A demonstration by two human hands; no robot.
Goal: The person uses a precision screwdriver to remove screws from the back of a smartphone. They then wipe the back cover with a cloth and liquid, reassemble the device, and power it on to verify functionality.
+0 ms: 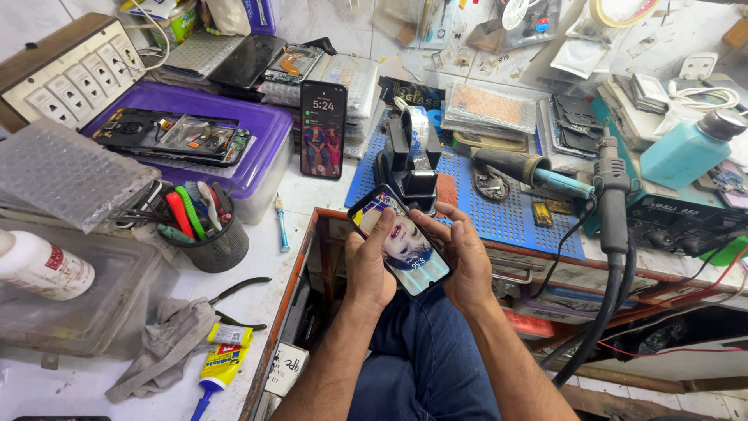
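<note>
Head view: left hand [368, 263] and right hand [464, 269] both clamp a lit black slab smartphone [399, 240] over the lap, below the blue perforated mat [510, 214]; keep thumbs light on the glass.

The white surface [300, 199] carries a purple box [261, 152], a dark pot of tools [209, 245], a grey rag [164, 343], black pliers [238, 292], a yellow glue tube [222, 366], an upright phone [322, 129] and a blue perforated mat [506, 214].
</note>
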